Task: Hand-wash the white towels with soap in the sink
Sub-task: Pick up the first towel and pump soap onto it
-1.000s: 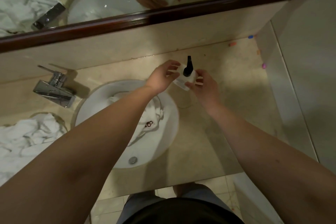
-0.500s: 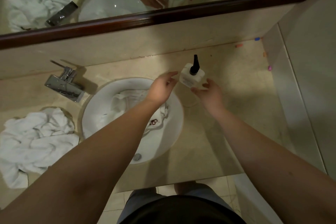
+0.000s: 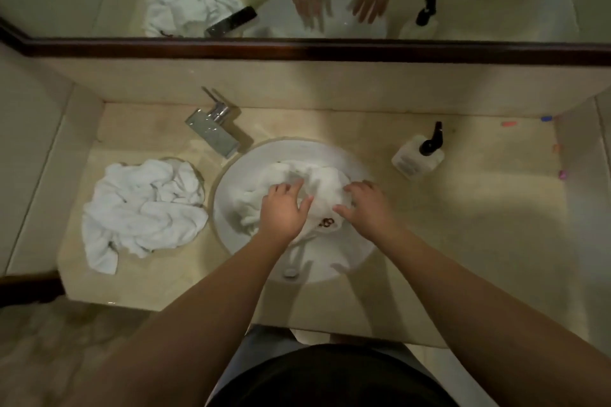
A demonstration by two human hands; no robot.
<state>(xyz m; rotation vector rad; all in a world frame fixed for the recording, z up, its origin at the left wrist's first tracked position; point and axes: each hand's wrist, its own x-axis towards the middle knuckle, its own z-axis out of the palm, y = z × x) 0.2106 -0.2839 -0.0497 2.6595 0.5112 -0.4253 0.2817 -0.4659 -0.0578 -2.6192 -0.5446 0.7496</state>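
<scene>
Towel (image 3: 317, 185) number one lies bunched in the sink (image 3: 231, 195) under both my hands. My left hand (image 3: 284, 211) presses it with fingers spread; my right hand (image 3: 367, 208) rests on it, fingers loosely bent. A heap of more towels (image 3: 142, 208) sits left of my left hand; how many, I cannot tell. One soap bottle (image 3: 418, 155) stands beyond my right hand, one tap (image 3: 213, 132) beyond my left.

i see soft crumpled terry cloth towels (image 3: 142, 208), glossy white ceramic sink (image 3: 231, 208), polished chrome tap (image 3: 213, 132), smooth beige stone counter (image 3: 463, 241), dark wood mirror frame (image 3: 330, 49)
</scene>
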